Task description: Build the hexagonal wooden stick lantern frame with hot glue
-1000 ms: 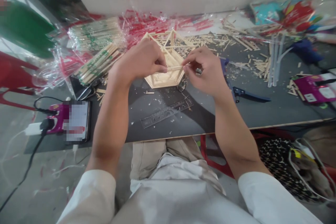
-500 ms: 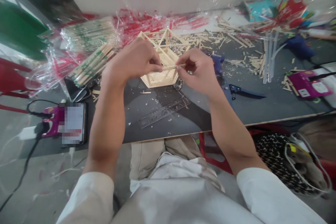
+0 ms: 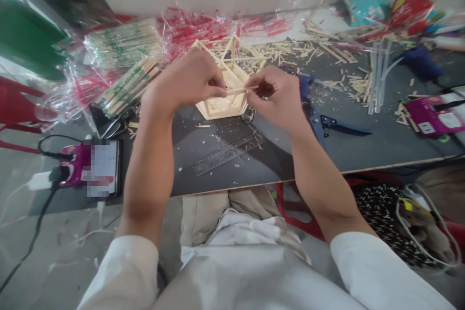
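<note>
Between my two hands runs a thin wooden stick (image 3: 236, 91), held level in the head view. My left hand (image 3: 194, 77) pinches its left end between thumb and forefinger. At the other end, the fingertips of my right hand (image 3: 274, 92) close on the stick, and a short tip pokes out past them. Just behind and below is a many-sided frame built of wooden sticks (image 3: 225, 112), with crossed sticks rising at its back. My left hand covers part of its left side. Whether the held stick touches the frame, I cannot tell.
A clear ruler (image 3: 228, 155) lies in front of the frame. Blue-handled cutters (image 3: 345, 128) and glue sticks (image 3: 379, 77) are at right. Bundled chopsticks (image 3: 127, 85) and a phone (image 3: 103, 169) are at left. Cut stick pieces (image 3: 286, 53) litter the back.
Both hands keep their pinch on the stick and have hardly moved. The view has shifted slightly, so things at the right appear a little farther right.
</note>
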`<state>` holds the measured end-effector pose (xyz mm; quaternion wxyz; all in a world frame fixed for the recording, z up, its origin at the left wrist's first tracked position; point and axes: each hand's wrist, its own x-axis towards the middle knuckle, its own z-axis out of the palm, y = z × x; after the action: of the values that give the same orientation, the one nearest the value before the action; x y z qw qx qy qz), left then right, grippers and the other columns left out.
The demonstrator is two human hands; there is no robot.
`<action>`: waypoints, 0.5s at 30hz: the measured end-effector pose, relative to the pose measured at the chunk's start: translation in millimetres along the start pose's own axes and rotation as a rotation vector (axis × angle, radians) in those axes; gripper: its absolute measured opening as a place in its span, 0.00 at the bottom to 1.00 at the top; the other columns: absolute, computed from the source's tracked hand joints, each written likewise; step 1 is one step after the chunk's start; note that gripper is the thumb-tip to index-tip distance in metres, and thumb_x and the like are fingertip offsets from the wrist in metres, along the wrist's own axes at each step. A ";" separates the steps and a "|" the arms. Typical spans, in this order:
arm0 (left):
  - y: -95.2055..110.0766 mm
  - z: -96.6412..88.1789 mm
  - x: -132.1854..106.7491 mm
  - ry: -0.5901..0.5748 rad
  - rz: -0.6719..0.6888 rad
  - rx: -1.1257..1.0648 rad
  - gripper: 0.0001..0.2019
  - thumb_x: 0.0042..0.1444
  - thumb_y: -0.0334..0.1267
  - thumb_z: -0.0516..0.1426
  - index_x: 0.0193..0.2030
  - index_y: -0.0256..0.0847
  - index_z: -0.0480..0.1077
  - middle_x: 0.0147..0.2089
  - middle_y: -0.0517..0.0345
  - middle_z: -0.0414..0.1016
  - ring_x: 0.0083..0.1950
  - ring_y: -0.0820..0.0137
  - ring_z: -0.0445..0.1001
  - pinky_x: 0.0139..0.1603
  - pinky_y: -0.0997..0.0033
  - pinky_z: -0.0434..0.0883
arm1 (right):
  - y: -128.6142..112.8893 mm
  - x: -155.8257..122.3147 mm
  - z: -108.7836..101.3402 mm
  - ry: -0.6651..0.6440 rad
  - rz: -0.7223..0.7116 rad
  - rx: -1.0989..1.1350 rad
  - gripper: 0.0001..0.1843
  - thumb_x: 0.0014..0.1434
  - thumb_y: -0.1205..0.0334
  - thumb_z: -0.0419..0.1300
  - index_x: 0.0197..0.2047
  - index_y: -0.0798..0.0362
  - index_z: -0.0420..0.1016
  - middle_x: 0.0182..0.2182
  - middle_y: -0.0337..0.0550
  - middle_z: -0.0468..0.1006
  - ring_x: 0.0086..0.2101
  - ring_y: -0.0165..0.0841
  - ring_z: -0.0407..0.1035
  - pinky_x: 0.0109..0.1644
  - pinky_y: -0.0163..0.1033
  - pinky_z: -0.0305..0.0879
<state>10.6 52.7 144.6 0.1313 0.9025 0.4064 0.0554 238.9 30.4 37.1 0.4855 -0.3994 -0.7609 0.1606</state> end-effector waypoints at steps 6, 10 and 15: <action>-8.9 3.5 -0.3 -0.007 -0.023 -0.060 0.14 0.60 0.50 0.60 0.37 0.46 0.84 0.35 0.53 0.85 0.41 0.60 0.79 0.49 0.58 0.70 | -2.7 2.2 -2.0 0.000 0.003 0.060 0.04 0.63 0.56 0.65 0.38 0.45 0.79 0.32 0.41 0.79 0.28 0.34 0.72 0.33 0.44 0.74; -10.5 4.3 -1.7 0.004 -0.028 -0.013 0.12 0.62 0.48 0.61 0.38 0.46 0.84 0.35 0.53 0.84 0.41 0.61 0.79 0.48 0.60 0.71 | -2.9 2.9 -3.2 -0.002 -0.011 0.041 0.03 0.61 0.57 0.67 0.37 0.46 0.80 0.32 0.41 0.79 0.28 0.32 0.71 0.34 0.43 0.74; -4.8 10.7 -2.9 0.136 0.005 0.076 0.12 0.64 0.46 0.61 0.39 0.43 0.83 0.37 0.53 0.83 0.44 0.61 0.78 0.50 0.61 0.71 | -2.5 4.5 -4.0 0.005 -0.048 0.054 0.02 0.61 0.60 0.66 0.36 0.47 0.80 0.31 0.39 0.79 0.28 0.29 0.69 0.33 0.38 0.69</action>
<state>7.5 51.5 133.0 0.0690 0.9021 0.4138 0.1013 240.3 31.7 43.3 0.5017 -0.3681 -0.7645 0.1684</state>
